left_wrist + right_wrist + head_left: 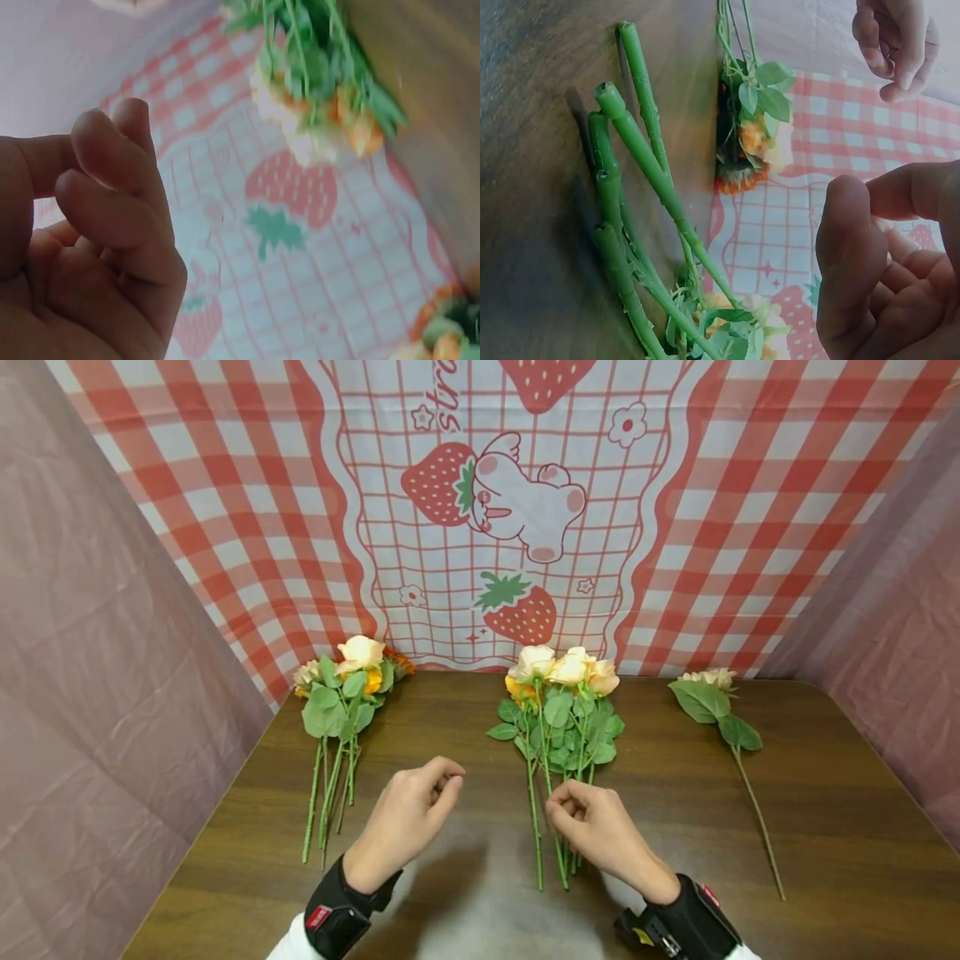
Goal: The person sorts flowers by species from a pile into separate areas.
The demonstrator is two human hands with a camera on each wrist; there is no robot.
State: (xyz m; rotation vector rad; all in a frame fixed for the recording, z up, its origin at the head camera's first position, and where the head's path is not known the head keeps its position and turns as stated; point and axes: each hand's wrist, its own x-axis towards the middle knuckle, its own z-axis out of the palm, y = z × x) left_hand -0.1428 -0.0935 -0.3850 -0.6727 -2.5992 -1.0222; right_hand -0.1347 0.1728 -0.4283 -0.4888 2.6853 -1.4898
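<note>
Left grip and right grip hang loosely curled, empty. Middle bouquet lies at the desk's twelve o'clock; only the right-wrist view shows its blunt, knobbly stems apart from the right grip. Leafy left bouquet lies at ten, single flower at two, wood grain between.

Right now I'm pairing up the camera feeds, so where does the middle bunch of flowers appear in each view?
Head: the middle bunch is right of centre, its stems partly hidden by the right hand.
Left wrist: top, right of centre, blooms pointing down.
Right wrist: left half, stems toward upper left, blooms at the bottom edge.
Shared landmark: the strawberry-print cloth behind the blooms.
</note>
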